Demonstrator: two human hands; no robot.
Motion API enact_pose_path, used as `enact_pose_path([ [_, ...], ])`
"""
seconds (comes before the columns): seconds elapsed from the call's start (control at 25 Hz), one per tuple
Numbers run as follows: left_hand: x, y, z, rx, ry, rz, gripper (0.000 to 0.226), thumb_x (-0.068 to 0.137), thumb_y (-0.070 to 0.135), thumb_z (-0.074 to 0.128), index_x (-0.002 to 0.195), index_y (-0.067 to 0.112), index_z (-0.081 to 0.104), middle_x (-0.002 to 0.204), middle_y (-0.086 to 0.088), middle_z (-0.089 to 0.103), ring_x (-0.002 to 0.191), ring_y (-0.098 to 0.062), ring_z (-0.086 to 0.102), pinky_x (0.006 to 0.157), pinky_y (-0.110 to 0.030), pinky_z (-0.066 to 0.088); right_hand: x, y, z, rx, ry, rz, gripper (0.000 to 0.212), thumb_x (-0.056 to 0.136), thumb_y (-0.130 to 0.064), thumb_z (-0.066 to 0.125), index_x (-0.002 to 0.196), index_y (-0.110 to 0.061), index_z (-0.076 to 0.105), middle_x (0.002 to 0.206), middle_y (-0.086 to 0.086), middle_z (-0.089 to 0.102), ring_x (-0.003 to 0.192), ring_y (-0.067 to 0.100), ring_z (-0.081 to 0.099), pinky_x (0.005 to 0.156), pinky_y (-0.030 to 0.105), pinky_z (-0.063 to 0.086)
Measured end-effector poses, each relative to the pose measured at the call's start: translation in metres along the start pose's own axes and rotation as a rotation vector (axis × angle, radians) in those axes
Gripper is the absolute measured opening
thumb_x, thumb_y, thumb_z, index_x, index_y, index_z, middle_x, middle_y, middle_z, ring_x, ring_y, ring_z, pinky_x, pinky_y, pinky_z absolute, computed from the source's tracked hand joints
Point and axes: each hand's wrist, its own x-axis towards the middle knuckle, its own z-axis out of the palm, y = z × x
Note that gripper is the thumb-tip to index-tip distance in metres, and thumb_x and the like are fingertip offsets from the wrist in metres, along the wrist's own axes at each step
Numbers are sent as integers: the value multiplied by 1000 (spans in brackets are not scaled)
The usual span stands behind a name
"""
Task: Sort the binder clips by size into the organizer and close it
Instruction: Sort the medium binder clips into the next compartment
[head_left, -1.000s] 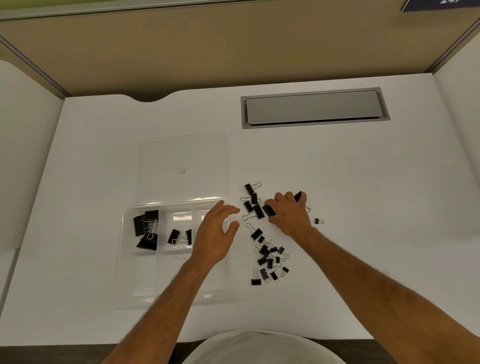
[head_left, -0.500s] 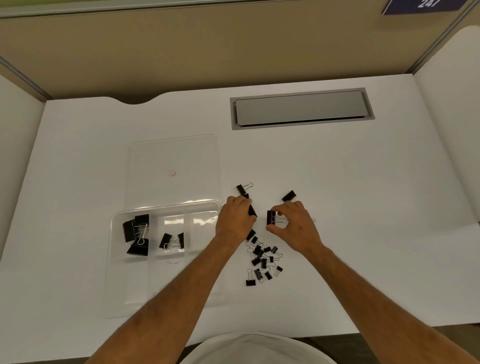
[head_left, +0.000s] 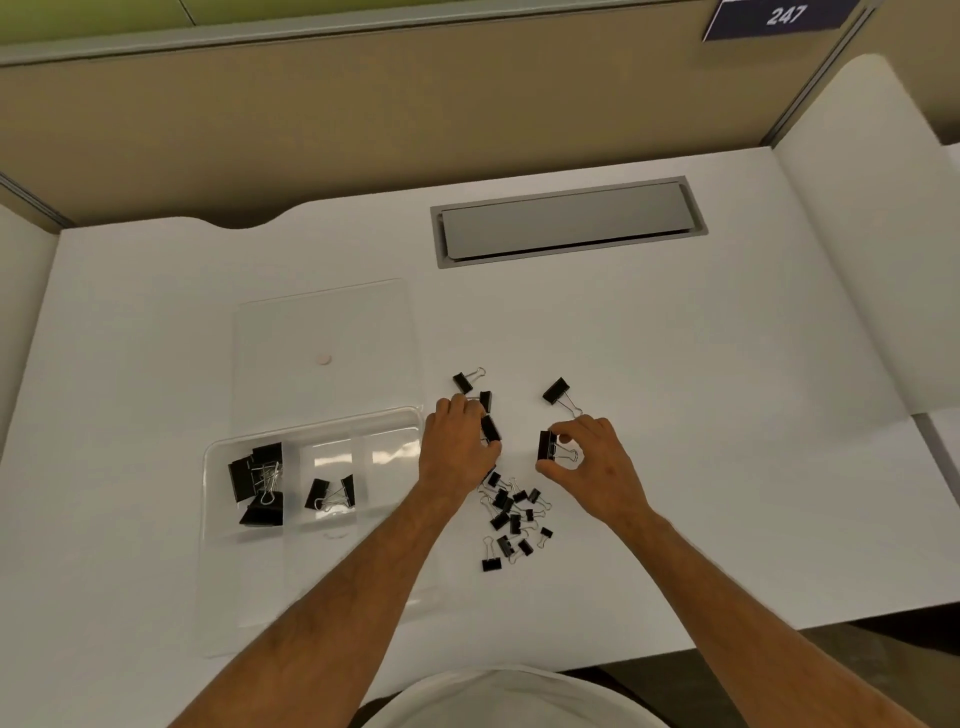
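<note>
Both hands over white desk (head_left: 727, 364), right of the clear organizer (head_left: 218, 519). Right hand (head_left: 592, 467) pinches a medium binder clip (head_left: 545, 445) between thumb and index finger, clip lifted or just at desk level, can't tell which. Left hand (head_left: 460, 452) fingers curled onto another medium clip (head_left: 490, 428) at its fingertips, closed around it. Organizer open, its clear lid (head_left: 322, 322) lying flat behind it, hinged or just touching, can't tell. Left compartment has large clips (head_left: 257, 483) piled; middle compartment has two medium clips (head_left: 330, 493); right compartment's far end shows no clips, the rest is behind the left forearm. Loose on desk: one medium clip (head_left: 462, 382) and another (head_left: 485, 400) just beyond left hand, one (head_left: 556, 391) beyond right hand, and a heap of small clips (head_left: 511, 517) between the two wrists. Grey cable hatch (head_left: 566, 221) at the desk's far side, well apart.
</note>
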Motion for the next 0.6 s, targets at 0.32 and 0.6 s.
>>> enact_pose_path([
  [0.32, -66, -9, -49, -354, 208, -47, 38, 73, 39, 71, 107, 27, 60, 91, 13, 67, 85, -7, 62, 87, -34, 50, -9, -40, 5, 212, -28, -12, 38, 76, -36, 80, 109, -29, 63, 97, -20, 64, 92, -2, 59, 82, 17, 46],
  [0.6, -119, -58, -70, -434, 257, -112, 42, 82, 31, 70, 122, 28, 57, 113, 15, 64, 104, -4, 60, 91, -27, 49, -21, -84, 30, 263, -77, -57, 41, 74, -38, 81, 111, -29, 65, 91, -18, 66, 86, -1, 62, 77, 21, 53],
])
